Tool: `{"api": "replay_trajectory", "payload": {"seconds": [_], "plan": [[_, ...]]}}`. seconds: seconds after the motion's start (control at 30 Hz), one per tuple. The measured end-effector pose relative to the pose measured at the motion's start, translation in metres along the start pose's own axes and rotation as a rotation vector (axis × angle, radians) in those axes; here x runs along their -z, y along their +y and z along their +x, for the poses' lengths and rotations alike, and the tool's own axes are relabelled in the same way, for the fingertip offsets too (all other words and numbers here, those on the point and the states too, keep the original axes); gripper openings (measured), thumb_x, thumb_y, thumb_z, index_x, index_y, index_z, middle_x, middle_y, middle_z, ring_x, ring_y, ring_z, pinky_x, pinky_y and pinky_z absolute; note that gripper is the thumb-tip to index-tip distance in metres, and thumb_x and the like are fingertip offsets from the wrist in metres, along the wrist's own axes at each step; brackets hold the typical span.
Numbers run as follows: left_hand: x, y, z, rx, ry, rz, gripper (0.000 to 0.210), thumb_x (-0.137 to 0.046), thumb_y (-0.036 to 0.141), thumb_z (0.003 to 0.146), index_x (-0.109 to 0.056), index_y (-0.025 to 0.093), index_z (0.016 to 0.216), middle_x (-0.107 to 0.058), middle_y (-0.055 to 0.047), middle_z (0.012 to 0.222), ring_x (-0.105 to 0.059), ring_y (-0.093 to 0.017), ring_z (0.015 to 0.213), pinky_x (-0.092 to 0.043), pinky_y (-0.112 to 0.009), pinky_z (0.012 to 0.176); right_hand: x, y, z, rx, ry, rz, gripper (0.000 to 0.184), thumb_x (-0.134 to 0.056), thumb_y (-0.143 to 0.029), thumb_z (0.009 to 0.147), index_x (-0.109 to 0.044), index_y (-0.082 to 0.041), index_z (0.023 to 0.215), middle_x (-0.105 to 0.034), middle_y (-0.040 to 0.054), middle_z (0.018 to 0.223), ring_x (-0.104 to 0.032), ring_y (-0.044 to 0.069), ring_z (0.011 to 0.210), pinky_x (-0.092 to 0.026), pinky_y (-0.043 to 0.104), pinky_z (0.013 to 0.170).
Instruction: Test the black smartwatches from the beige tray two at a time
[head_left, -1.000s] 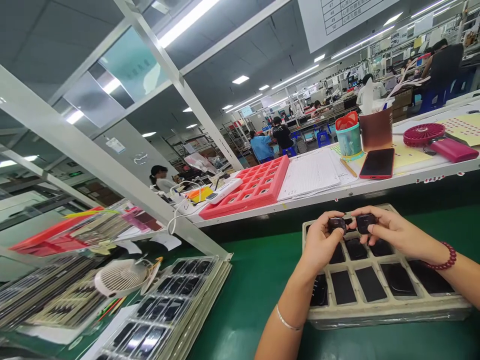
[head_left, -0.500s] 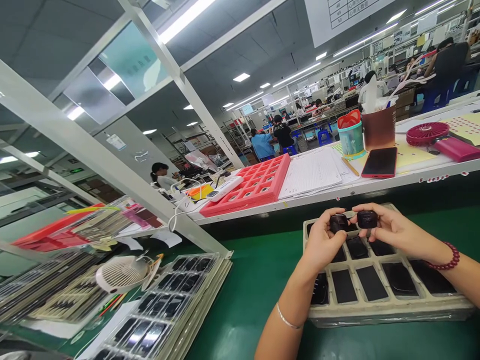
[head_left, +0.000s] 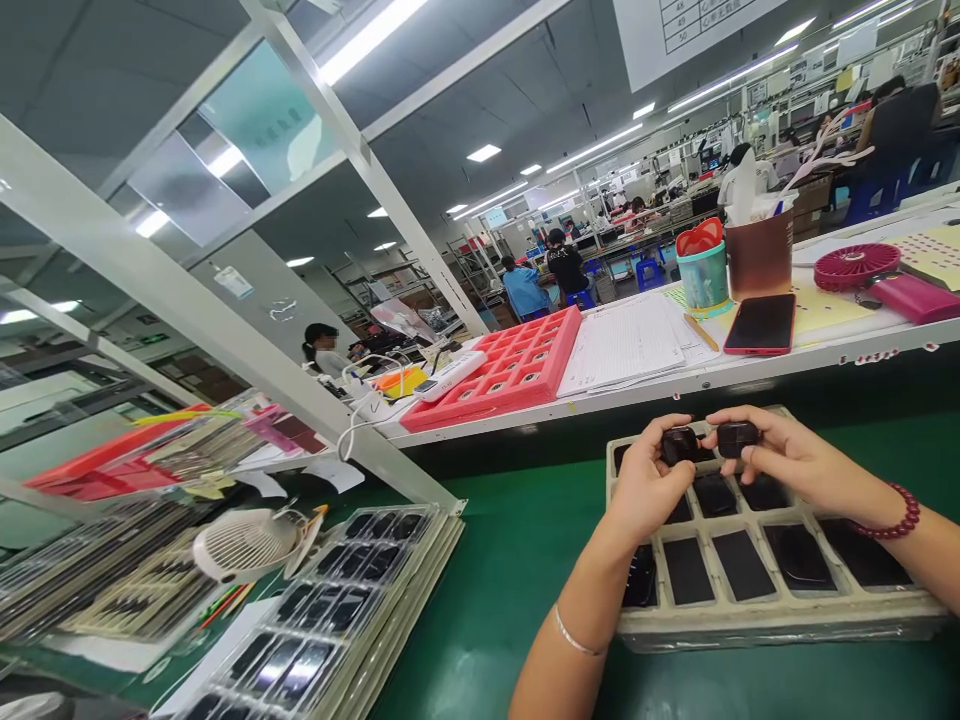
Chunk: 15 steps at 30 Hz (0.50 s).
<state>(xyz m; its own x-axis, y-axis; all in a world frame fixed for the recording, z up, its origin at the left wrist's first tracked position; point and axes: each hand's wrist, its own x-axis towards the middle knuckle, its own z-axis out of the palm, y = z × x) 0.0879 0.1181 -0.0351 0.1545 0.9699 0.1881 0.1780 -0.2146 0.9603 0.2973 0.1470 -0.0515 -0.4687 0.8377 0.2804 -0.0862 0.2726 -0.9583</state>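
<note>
Over the far side of a beige compartment tray (head_left: 772,620), my left hand (head_left: 645,485) pinches a small black rounded-square watch body (head_left: 679,444) between thumb and fingers. Beside it, my right hand (head_left: 799,460) grips a second black watch body (head_left: 737,438), its broad face turned toward me. The two pieces are held at about the same height with a narrow gap between them. Below, the tray's compartments hold several flat black pieces (head_left: 742,567); my hands partly cover the back row.
Stacked clear trays of black pieces (head_left: 304,605) stand to the left, by a white fan (head_left: 247,545). Above the green mat (head_left: 480,600) runs a shelf with a red foam tray (head_left: 510,365), papers (head_left: 622,345), a phone (head_left: 761,323) and cups. A slanted metal post (head_left: 390,220) rises at left.
Both hands stay over the tray with their pieces. My right fingers have shifted slightly on the piece, the thumb now nearer its lower edge.
</note>
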Motion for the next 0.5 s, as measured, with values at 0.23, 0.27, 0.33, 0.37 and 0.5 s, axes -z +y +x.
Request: {"api": "replay_trajectory", "payload": {"seconds": [0.23,0.27,0.33,0.37,0.5], "plan": [[-0.0003,0.0015,0.0002,0.002,-0.027,-0.107,0.036,-0.067,0.020,0.078,-0.064,0.017,0.114,-0.069,-0.006,0.093,-0.065,-0.019,0.089,-0.054,-0.028,0.075,0.0000,0.0024,0.0013,-0.008,-0.003,0.017,0.042,-0.069,-0.028,0.084,-0.064,-0.025,0.126,-0.073,0.0081,0.109,-0.073,0.022,0.078,-0.062,0.034,0.062],[-0.0002,0.0017,0.0005,0.002,-0.022,-0.115,0.036,-0.067,0.019,0.078,-0.064,0.017,0.114,-0.068,-0.005,0.092,-0.065,-0.018,0.088,-0.054,-0.028,0.075,-0.0009,0.0019,0.0009,0.005,-0.008,0.015,0.043,-0.069,-0.027,0.083,-0.064,-0.025,0.126,-0.073,0.0085,0.111,-0.073,0.023,0.081,-0.063,0.034,0.064],[0.0000,0.0015,0.0009,-0.007,-0.002,-0.105,0.042,-0.065,0.014,0.075,-0.063,0.017,0.117,-0.068,-0.005,0.094,-0.064,-0.017,0.088,-0.053,-0.027,0.076,-0.0020,0.0005,0.0002,0.015,-0.015,0.005,0.046,-0.071,-0.026,0.082,-0.064,-0.025,0.127,-0.073,0.0093,0.114,-0.073,0.025,0.087,-0.063,0.034,0.067],[0.0000,0.0012,0.0011,-0.013,0.005,-0.097,0.046,-0.063,0.011,0.073,-0.063,0.018,0.119,-0.068,-0.005,0.096,-0.064,-0.017,0.088,-0.052,-0.027,0.077,-0.0020,-0.0002,0.0000,0.014,-0.011,-0.002,0.045,-0.072,-0.027,0.082,-0.064,-0.024,0.127,-0.073,0.0095,0.114,-0.074,0.025,0.088,-0.063,0.034,0.067],[0.0000,-0.0003,0.0010,-0.029,-0.020,-0.079,0.056,-0.054,0.005,0.069,-0.062,0.018,0.122,-0.068,-0.006,0.103,-0.063,-0.017,0.092,-0.053,-0.028,0.082,0.0010,-0.0010,0.0013,-0.018,-0.002,0.015,0.038,-0.070,-0.032,0.087,-0.066,-0.023,0.124,-0.073,0.0077,0.105,-0.073,0.023,0.079,-0.063,0.033,0.064]]}}
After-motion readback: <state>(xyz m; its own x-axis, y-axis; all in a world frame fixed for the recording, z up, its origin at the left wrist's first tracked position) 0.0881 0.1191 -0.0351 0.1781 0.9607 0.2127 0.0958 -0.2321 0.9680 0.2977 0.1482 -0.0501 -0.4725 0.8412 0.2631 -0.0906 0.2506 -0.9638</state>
